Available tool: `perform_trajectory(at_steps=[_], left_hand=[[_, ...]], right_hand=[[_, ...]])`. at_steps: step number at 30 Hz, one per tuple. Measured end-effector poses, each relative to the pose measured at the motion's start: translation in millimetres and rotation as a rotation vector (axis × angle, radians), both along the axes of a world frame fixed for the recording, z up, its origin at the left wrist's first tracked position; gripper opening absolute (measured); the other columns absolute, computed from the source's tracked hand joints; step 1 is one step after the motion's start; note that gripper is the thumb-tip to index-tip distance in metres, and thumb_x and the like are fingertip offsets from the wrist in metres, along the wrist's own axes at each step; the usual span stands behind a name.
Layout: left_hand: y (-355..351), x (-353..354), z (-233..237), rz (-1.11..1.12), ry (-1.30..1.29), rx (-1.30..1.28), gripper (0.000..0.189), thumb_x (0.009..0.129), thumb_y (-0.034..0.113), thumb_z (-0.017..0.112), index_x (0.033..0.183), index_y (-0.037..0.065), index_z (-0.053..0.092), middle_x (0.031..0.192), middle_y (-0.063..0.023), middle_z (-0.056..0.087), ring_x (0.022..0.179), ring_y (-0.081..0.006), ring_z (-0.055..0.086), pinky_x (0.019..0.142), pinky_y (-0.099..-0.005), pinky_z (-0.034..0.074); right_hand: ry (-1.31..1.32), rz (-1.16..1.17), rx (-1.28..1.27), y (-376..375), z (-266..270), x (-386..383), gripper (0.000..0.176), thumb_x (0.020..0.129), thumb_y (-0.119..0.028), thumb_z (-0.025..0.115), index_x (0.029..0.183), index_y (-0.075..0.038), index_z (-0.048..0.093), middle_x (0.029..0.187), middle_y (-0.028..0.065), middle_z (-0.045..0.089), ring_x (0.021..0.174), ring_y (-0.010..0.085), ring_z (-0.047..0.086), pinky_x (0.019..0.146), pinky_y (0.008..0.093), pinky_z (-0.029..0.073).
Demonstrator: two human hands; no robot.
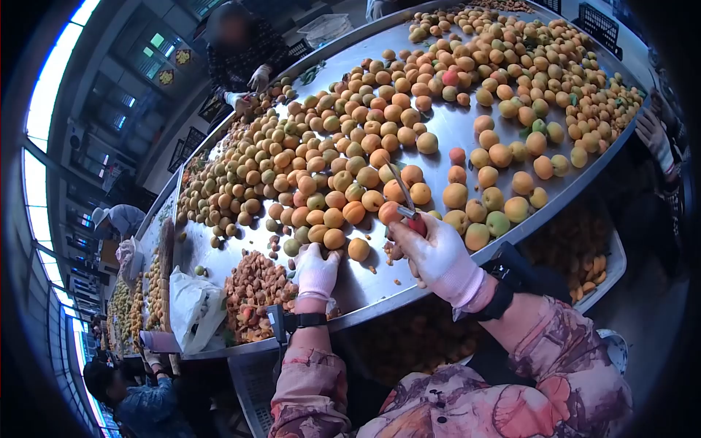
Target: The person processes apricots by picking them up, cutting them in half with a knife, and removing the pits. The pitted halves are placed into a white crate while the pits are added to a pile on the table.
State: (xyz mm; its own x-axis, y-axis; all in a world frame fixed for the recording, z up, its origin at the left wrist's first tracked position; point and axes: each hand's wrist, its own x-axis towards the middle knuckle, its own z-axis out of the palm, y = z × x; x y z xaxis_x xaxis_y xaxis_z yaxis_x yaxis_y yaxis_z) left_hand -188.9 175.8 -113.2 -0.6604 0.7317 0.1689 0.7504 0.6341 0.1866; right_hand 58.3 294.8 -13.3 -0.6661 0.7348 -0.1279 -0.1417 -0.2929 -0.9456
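A knife (399, 181) with a curved metal blade and a red handle is in my gloved right hand (440, 257), its blade pointing up over the fruit. An orange fruit (390, 212) lies by the knife, just beyond my right fingertips. My gloved left hand (317, 270) rests low at the near edge of the fruit pile, beside a yellow-orange fruit (334, 239); its fingertips are partly hidden, and whether it holds anything does not show. Many apricot-like fruits (314, 160) cover the metal table (369, 286). Small brownish pieces (257, 292) are heaped left of my left hand.
A white plastic bag (194, 310) lies at the left. Crates (617, 259) with fruit pieces stand below the near edge. Across the table, a person (244, 55) in white gloves handles fruit. Another gloved hand (655, 136) is at the right edge, and more people are at the left.
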Motion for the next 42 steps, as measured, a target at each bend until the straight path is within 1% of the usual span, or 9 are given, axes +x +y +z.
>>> perform_trajectory(at_steps=[7, 11, 14, 21, 27, 31, 35, 39, 42], left_hand=[[-61.3, -15.2, 24.5, -0.184, -0.434, -0.154, 0.027, 0.079, 0.023, 0.077, 0.092, 0.0, 0.071, 0.094, -0.0199, 0.067, 0.091, -0.0373, 0.066, 0.082, -0.0432, 0.053], [-102.3, -30.2, 53.8, -0.045, -0.248, -0.495, 0.034, 0.078, 0.028, 0.078, 0.098, 0.001, 0.073, 0.099, -0.0206, 0.07, 0.09, -0.036, 0.069, 0.082, -0.0426, 0.054], [-97.5, -15.6, 63.7, -0.121, 0.055, -0.374, 0.038, 0.082, 0.025, 0.077, 0.111, 0.001, 0.072, 0.098, -0.0185, 0.073, 0.089, -0.0303, 0.071, 0.081, -0.0375, 0.055], [9.6, 53.6, 51.1, -0.35, -0.298, 0.117, 0.042, 0.084, 0.023, 0.075, 0.117, -0.001, 0.067, 0.102, -0.0179, 0.069, 0.093, -0.0306, 0.068, 0.083, -0.0393, 0.054], [48.0, 75.1, 51.5, -0.244, -0.061, -0.212, 0.043, 0.083, 0.034, 0.074, 0.116, 0.006, 0.069, 0.114, -0.0167, 0.066, 0.102, -0.0378, 0.062, 0.087, -0.0456, 0.051], [47.5, 99.4, 46.9, -0.413, 0.11, 0.051, 0.037, 0.085, 0.031, 0.072, 0.112, 0.006, 0.071, 0.115, -0.0163, 0.066, 0.103, -0.0356, 0.062, 0.089, -0.0478, 0.049], [63.0, 124.5, 34.2, -0.411, -0.653, 0.151, 0.028, 0.093, 0.02, 0.067, 0.113, 0.001, 0.069, 0.111, -0.0181, 0.068, 0.092, -0.0272, 0.069, 0.079, -0.0345, 0.054], [60.4, 117.5, 30.0, -0.429, -0.153, -0.279, 0.023, 0.089, 0.018, 0.066, 0.108, 0.005, 0.072, 0.107, -0.0157, 0.069, 0.104, -0.0338, 0.063, 0.091, -0.0415, 0.049], [56.6, 114.7, 29.3, -0.454, -0.126, -0.031, 0.025, 0.087, 0.021, 0.068, 0.108, 0.008, 0.072, 0.108, -0.0163, 0.068, 0.108, -0.0371, 0.059, 0.093, -0.0456, 0.048]], right_hand=[[0.009, 0.005, -0.048, 12.1, 1.3, -0.3, 0.026, 0.099, -0.029, 0.063, 0.098, -0.003, 0.061, 0.073, -0.0007, 0.06, 0.058, 0.0036, 0.051, 0.052, 0.0217, 0.041], [0.0, -0.023, -0.1, 19.9, 7.2, 7.1, 0.024, 0.099, -0.028, 0.063, 0.101, -0.004, 0.062, 0.075, 0.0002, 0.063, 0.053, 0.0021, 0.05, 0.043, 0.0202, 0.038], [0.094, -0.143, -0.066, 30.0, 11.2, 11.3, 0.019, 0.099, -0.022, 0.063, 0.099, -0.003, 0.063, 0.076, -0.0011, 0.062, 0.057, 0.0015, 0.05, 0.045, 0.0207, 0.039], [0.114, -0.375, 0.08, 66.2, 5.9, 25.8, 0.021, 0.101, -0.022, 0.058, 0.1, -0.001, 0.059, 0.076, -0.0004, 0.059, 0.052, 0.004, 0.048, 0.046, 0.0217, 0.039], [0.123, -0.323, 0.045, 68.0, 4.6, 31.8, 0.02, 0.1, -0.02, 0.059, 0.1, 0.0, 0.059, 0.075, 0.0004, 0.06, 0.056, 0.0048, 0.05, 0.049, 0.0227, 0.041], [0.128, -0.296, 0.079, 68.4, -0.4, 24.6, 0.018, 0.099, -0.016, 0.061, 0.104, 0.001, 0.06, 0.083, 0.0032, 0.062, 0.073, 0.0068, 0.056, 0.063, 0.0236, 0.047], [0.15, -0.238, 0.035, 65.3, 0.3, 22.8, 0.017, 0.099, -0.014, 0.062, 0.106, 0.002, 0.059, 0.086, 0.0031, 0.062, 0.076, 0.0073, 0.058, 0.066, 0.0242, 0.049], [0.139, -0.218, 0.037, 64.4, 4.4, 26.0, 0.018, 0.1, -0.015, 0.062, 0.106, 0.001, 0.059, 0.085, 0.0017, 0.062, 0.075, 0.0066, 0.057, 0.064, 0.0239, 0.049], [0.153, -0.19, -0.042, 64.6, 8.2, 29.6, 0.017, 0.1, -0.016, 0.061, 0.105, 0.001, 0.059, 0.083, 0.0008, 0.061, 0.072, 0.0054, 0.056, 0.063, 0.0228, 0.048]])
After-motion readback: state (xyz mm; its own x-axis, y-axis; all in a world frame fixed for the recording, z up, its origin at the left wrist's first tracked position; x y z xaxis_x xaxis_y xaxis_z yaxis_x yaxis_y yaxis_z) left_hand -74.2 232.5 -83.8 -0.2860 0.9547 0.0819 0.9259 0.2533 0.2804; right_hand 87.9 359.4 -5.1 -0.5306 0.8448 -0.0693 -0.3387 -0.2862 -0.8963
